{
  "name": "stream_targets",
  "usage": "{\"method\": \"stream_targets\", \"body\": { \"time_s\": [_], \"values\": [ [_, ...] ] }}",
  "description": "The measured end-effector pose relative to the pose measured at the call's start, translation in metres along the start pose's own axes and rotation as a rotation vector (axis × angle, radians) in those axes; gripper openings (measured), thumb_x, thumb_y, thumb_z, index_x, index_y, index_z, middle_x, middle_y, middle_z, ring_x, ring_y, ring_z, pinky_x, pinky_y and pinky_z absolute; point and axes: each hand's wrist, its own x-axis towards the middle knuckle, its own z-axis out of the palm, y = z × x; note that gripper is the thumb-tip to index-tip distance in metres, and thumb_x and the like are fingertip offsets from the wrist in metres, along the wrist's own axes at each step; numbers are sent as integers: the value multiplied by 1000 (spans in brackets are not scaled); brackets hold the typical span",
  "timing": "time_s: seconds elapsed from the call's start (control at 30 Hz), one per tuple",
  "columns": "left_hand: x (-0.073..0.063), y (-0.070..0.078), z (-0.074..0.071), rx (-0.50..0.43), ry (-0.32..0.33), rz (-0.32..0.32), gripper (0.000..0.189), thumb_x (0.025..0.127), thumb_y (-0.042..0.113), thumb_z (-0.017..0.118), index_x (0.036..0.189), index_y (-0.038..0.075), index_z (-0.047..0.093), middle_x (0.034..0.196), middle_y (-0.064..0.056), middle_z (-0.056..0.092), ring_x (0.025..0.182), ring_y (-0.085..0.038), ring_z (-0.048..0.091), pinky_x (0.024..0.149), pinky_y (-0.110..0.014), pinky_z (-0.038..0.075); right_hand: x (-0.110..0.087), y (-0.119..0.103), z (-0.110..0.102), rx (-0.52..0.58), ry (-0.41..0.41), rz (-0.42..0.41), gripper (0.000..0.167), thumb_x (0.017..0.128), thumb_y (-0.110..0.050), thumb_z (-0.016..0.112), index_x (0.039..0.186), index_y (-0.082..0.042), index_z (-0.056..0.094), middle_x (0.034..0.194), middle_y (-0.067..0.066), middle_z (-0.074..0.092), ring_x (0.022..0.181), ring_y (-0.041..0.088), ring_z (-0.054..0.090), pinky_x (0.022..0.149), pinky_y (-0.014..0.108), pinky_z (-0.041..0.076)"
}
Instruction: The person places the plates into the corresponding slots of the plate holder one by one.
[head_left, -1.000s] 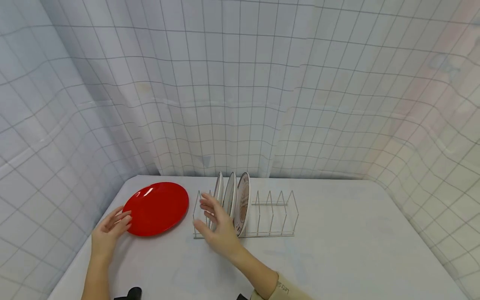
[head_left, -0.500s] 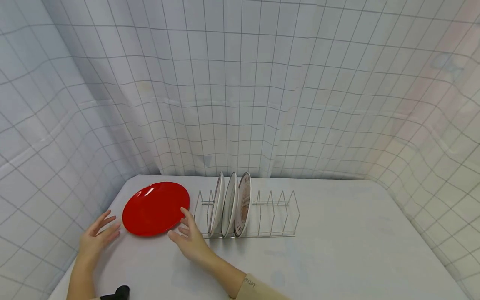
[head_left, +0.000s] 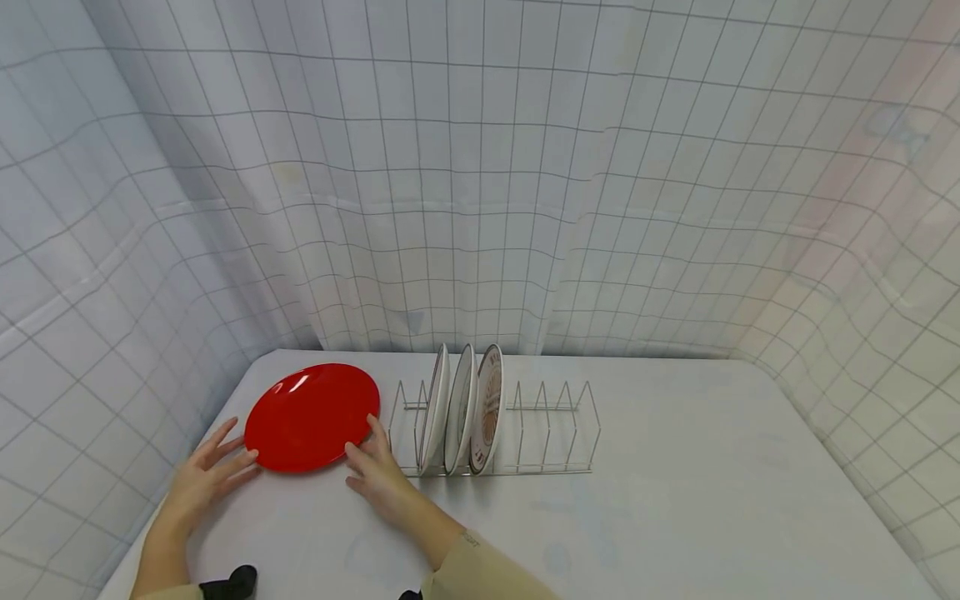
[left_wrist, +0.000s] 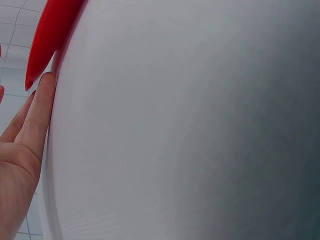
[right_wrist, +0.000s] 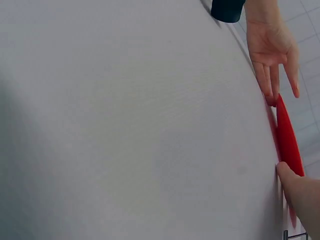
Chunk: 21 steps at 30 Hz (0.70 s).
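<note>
A glossy red oval plate [head_left: 311,421] lies on the left part of the white table. At its lower left rim is my left hand [head_left: 197,485], fingers extended and spread; in the left wrist view its fingertips [left_wrist: 46,80] reach right under the plate's edge. My right hand [head_left: 381,485] is at the lower right rim, its fingers loosely bent and the tips overlapping the edge. Seen from the right wrist, the red plate [right_wrist: 289,142] sits between both hands, with its rim raised above the tabletop. Neither hand is curled round it.
Right of the plate stands a wire dish rack [head_left: 543,433]. Three plates stand on edge in its left half, the rightmost a patterned plate [head_left: 487,408]. White table [head_left: 675,483] stretches to the right. A white curtain [head_left: 480,167] with grid lines encloses the back and sides.
My right hand has moved left from in front of the rack to the red plate's right rim. My left hand drew back left, then returned to the left rim. The plate has not visibly moved.
</note>
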Motion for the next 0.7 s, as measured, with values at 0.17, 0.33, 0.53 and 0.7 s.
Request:
{"method": "stream_targets", "body": {
  "time_s": [0.17,0.33,0.53,0.7],
  "values": [
    [4,0,5,83,-33,-43,78,90,13,57,148,17,5,135,-17,25,88,5,59,76,-25,53,4,0,-1,4,-59,33,62,93,-18,53,145,-27,20,144,22,20,123,34,38,101,51,34],
    [9,-3,6,159,-60,-76,77,91,16,57,147,9,5,148,-27,-7,88,11,54,77,-24,52,6,-1,0,-6,-79,63,62,93,-19,53,146,-25,20,145,22,17,122,31,39,102,49,34],
    [11,-6,9,198,-62,-103,78,90,14,59,144,-2,5,146,-28,-16,85,9,55,77,-25,53,5,-3,0,-30,-101,84,63,94,-19,51,147,-20,17,144,19,22,122,31,40,103,47,33],
    [10,-4,12,254,-44,-124,81,89,18,60,145,1,3,146,-30,-15,83,9,56,77,-22,52,5,-4,0,-38,-103,89,65,93,-19,52,147,-19,16,143,20,23,122,32,40,102,48,34]
  ]
}}
